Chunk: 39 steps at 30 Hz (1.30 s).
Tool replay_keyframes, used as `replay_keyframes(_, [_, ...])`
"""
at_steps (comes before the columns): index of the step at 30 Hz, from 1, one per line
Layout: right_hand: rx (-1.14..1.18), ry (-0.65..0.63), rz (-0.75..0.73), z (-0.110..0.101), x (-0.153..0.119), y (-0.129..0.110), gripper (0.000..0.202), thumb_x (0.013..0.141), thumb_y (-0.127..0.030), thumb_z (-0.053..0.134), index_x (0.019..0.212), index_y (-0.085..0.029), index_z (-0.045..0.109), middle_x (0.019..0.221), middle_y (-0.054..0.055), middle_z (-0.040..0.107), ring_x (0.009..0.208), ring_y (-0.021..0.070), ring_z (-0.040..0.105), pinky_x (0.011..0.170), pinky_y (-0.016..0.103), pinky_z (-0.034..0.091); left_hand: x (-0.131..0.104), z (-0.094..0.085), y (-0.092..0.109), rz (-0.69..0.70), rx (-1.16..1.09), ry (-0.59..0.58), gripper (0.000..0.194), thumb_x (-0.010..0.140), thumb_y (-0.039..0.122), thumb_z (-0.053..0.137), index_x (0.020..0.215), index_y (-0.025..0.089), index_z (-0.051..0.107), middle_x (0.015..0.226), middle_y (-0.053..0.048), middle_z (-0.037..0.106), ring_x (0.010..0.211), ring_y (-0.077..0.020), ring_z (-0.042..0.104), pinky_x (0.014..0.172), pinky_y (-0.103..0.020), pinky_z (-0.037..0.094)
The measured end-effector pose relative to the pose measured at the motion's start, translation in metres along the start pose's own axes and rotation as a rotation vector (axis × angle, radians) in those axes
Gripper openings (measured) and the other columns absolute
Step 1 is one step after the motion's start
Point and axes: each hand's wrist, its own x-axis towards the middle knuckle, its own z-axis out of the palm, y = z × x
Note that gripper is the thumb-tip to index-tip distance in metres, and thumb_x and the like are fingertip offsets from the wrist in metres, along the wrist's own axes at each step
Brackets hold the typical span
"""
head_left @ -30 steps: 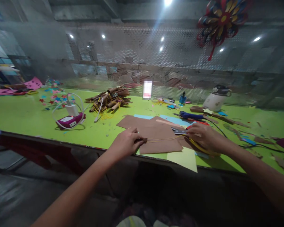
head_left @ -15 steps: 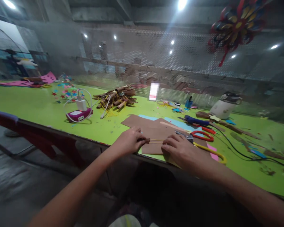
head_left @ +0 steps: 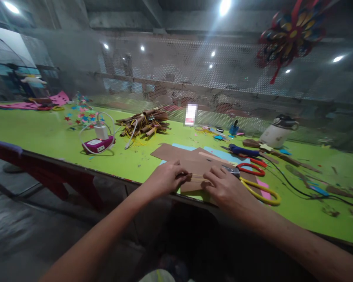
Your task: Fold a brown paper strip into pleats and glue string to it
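Observation:
At the table's front edge, my left hand [head_left: 168, 177] pinches a small brown paper roll [head_left: 189, 176] between thumb and fingers. Thin yellow thread [head_left: 197, 176] stretches from the roll across to my right hand [head_left: 223, 184], whose curled fingers press on the thread's other end. Beneath both hands lies a sheet of brown paper [head_left: 191, 157]. Scissors [head_left: 251, 170] with one red and one yellow handle rest beside my right hand, their blades close to its knuckles. Light blue paper [head_left: 182, 147] peeks out from under the brown sheet.
Brown rolls with yellow thread [head_left: 145, 122] are heaped behind my left hand, near a purple power socket [head_left: 98, 145] with a white cable. A blue-handled corded tool [head_left: 244, 150] lies behind the scissors. Farther back stand a blue bottle [head_left: 234, 128] and a white jug [head_left: 273, 135].
My left hand has shifted slightly right with the paper roll, closer to my right hand, and the visible thread between them is shorter. The near part of the brown sheet has moved slightly too.

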Motion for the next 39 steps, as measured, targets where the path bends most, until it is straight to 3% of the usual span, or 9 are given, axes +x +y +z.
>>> replay_keyframes(8, [0.03, -0.004, 0.088, 0.008, -0.026, 0.004, 0.016, 0.086, -0.009, 0.049, 0.082, -0.014, 0.064, 0.082, 0.01, 0.057, 0.078, 0.0204, 0.045, 0.07, 0.034, 0.036, 0.018, 0.014, 0.008, 0.152, -0.041, -0.027, 0.03, 0.09, 0.038, 0.046, 0.091, 0.02, 0.07, 0.083, -0.005, 0.057, 0.07, -0.0125, 0.054, 0.059, -0.021, 0.036])
replay_keyframes(12, [0.066, -0.002, 0.189, 0.013, -0.028, -0.002, 0.015, 0.083, -0.006, 0.049, 0.077, -0.014, 0.061, 0.078, 0.008, 0.056, 0.076, 0.0195, 0.045, 0.069, 0.033, 0.036, 0.014, 0.012, 0.007, 0.156, -0.029, -0.051, 0.031, 0.091, 0.037, 0.044, 0.09, 0.02, 0.069, 0.083, -0.005, 0.058, 0.072, -0.0133, 0.055, 0.063, -0.022, 0.038])
replay_keyframes(19, [0.058, -0.002, 0.238, 0.015, -0.025, -0.006, 0.012, 0.079, -0.006, 0.051, 0.075, -0.015, 0.059, 0.08, 0.008, 0.057, 0.078, 0.0199, 0.047, 0.073, 0.034, 0.037, 0.014, 0.018, 0.002, 0.121, 0.006, 0.018, 0.029, 0.09, 0.035, 0.043, 0.088, 0.021, 0.068, 0.083, -0.006, 0.059, 0.074, -0.0143, 0.057, 0.065, -0.022, 0.04])
replay_keyframes(23, [0.13, -0.04, 0.221, 0.006, -0.026, 0.0, 0.014, 0.085, -0.018, 0.051, 0.076, -0.016, 0.061, 0.08, 0.007, 0.059, 0.075, 0.0178, 0.05, 0.07, 0.031, 0.039, 0.014, 0.021, 0.0, 0.105, 0.021, 0.048, 0.028, 0.09, 0.035, 0.042, 0.091, 0.023, 0.068, 0.089, -0.005, 0.059, 0.073, -0.0138, 0.057, 0.064, -0.022, 0.041])
replay_keyframes(26, [0.265, -0.058, 0.266, 0.0, -0.026, 0.038, 0.021, 0.089, -0.026, 0.048, 0.079, -0.017, 0.065, 0.084, 0.006, 0.062, 0.077, 0.0155, 0.054, 0.068, 0.026, 0.04, 0.013, 0.02, 0.001, 0.106, 0.009, 0.038, 0.028, 0.091, 0.035, 0.042, 0.092, 0.024, 0.068, 0.09, -0.005, 0.06, 0.077, -0.0145, 0.058, 0.067, -0.022, 0.042])
replay_keyframes(29, [0.172, -0.011, 0.505, 0.002, -0.022, 0.107, 0.025, 0.091, -0.024, 0.043, 0.094, -0.014, 0.066, 0.094, 0.009, 0.063, 0.087, 0.0174, 0.056, 0.075, 0.027, 0.041, 0.012, 0.018, 0.003, 0.107, 0.008, 0.041, 0.028, 0.09, 0.034, 0.043, 0.096, 0.024, 0.068, 0.089, -0.005, 0.06, 0.08, -0.0157, 0.057, 0.068, -0.023, 0.042])
replay_keyframes(31, [0.048, -0.18, 0.663, 0.011, -0.02, 0.153, 0.025, 0.087, -0.022, 0.046, 0.099, -0.014, 0.067, 0.099, 0.011, 0.064, 0.096, 0.0198, 0.055, 0.079, 0.027, 0.039, 0.011, 0.017, 0.004, 0.095, 0.013, 0.045, 0.028, 0.091, 0.033, 0.042, 0.097, 0.024, 0.068, 0.087, -0.006, 0.059, 0.08, -0.016, 0.057, 0.068, -0.024, 0.042])
replay_keyframes(33, [0.042, -0.253, 0.719, 0.025, -0.019, 0.186, 0.024, 0.079, -0.018, 0.054, 0.098, -0.009, 0.067, 0.099, 0.015, 0.065, 0.094, 0.0225, 0.056, 0.076, 0.026, 0.04, 0.01, 0.016, 0.005, 0.086, 0.016, 0.044, 0.028, 0.091, 0.032, 0.042, 0.098, 0.023, 0.068, 0.087, -0.006, 0.058, 0.08, -0.0161, 0.056, 0.068, -0.024, 0.042])
replay_keyframes(39, [0.101, -0.394, 0.752, 0.062, -0.033, 0.222, 0.024, 0.074, -0.019, 0.058, 0.092, -0.007, 0.068, 0.088, 0.014, 0.068, 0.078, 0.0232, 0.06, 0.064, 0.026, 0.039, 0.008, 0.015, 0.007, 0.098, 0.001, 0.008, 0.026, 0.091, 0.03, 0.044, 0.1, 0.021, 0.066, 0.088, -0.006, 0.056, 0.083, -0.0161, 0.054, 0.07, -0.024, 0.041])
